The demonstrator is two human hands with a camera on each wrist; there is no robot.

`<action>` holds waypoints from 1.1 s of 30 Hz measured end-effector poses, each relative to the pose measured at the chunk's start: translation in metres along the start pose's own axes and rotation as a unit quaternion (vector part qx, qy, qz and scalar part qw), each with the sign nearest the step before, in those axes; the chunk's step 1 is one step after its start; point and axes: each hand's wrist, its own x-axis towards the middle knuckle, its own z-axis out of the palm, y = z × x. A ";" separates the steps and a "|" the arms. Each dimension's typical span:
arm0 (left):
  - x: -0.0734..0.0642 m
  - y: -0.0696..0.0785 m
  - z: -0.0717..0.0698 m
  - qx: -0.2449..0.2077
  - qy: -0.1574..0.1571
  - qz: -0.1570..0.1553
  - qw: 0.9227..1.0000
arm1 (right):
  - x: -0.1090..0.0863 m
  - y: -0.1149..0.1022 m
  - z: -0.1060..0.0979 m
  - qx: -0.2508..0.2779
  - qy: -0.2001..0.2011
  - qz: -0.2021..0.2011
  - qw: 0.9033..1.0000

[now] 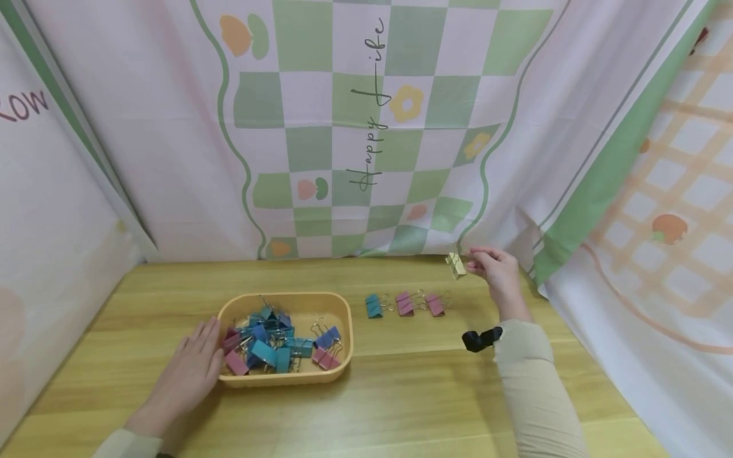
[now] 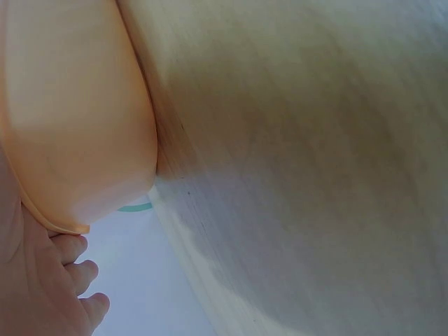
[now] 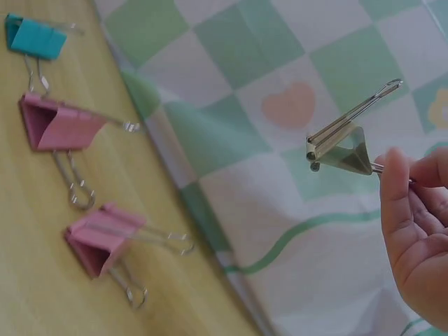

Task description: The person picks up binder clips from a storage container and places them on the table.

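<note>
A gold binder clip is held up at the back right of the table, its wire handle pinched between the thumb and fingers of my right hand. The right wrist view shows the same gold binder clip in the air. Below and left of it, a teal binder clip and two pink binder clips lie in a row on the table. My left hand rests with extended fingers against the left side of a yellow tray, which holds a heap of blue, teal and pink binder clips.
The wooden table ends at the back against a checkered curtain. More curtains hang on the left and right sides. A black camera mount sticks out from the right wrist.
</note>
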 end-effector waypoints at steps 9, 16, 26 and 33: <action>0.000 0.000 0.000 -0.002 -0.004 0.000 1.000 | 0.001 0.022 -0.023 -0.004 0.017 0.029 0.999; 0.000 0.001 -0.001 0.003 -0.004 0.000 1.000 | -0.002 0.038 -0.038 -0.038 0.012 0.055 0.998; -0.001 0.001 0.000 0.001 -0.003 0.000 1.000 | -0.001 0.062 -0.053 -0.054 0.015 0.107 0.993; -0.001 0.002 -0.001 -0.001 -0.006 -0.005 1.000 | -0.004 0.071 -0.058 -0.055 0.002 0.124 0.991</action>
